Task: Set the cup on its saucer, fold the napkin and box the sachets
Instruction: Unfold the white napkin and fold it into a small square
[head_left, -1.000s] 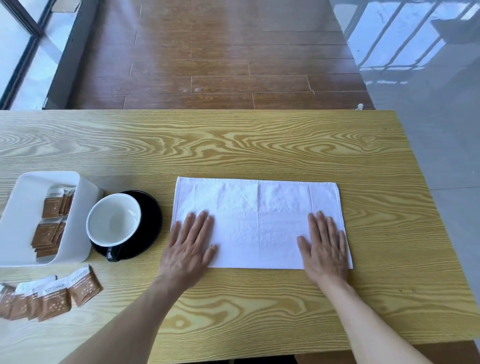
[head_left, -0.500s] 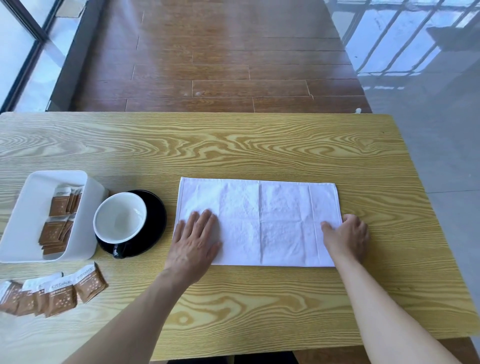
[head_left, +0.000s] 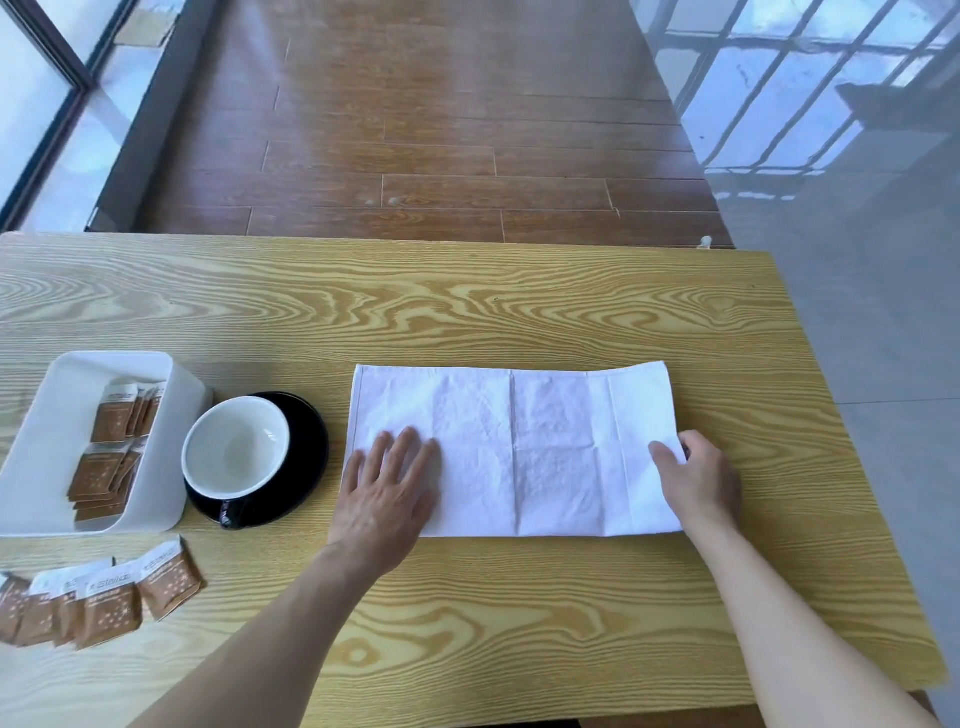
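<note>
A white napkin (head_left: 524, 447), folded into a long rectangle, lies on the wooden table (head_left: 467, 312). My left hand (head_left: 387, 488) presses flat on its near left part. My right hand (head_left: 698, 480) pinches its right edge, which is lifted slightly off the table. To the left, a cup (head_left: 236, 447), white inside and black outside, stands on a black saucer (head_left: 306, 441). A white box (head_left: 57, 415) at the far left holds several brown sachets (head_left: 111, 421). More brown sachets (head_left: 104, 597) lie loose on the table in front of the box.
The table's far edge gives way to a wooden floor (head_left: 415, 130), and its right edge borders grey tiles (head_left: 857, 312). Bare tabletop stretches behind the napkin and in front of my arms.
My right hand slid off the napkin's top to its right edge, curled, and now pinches and lifts that edge. My left hand stays flat on the napkin.
</note>
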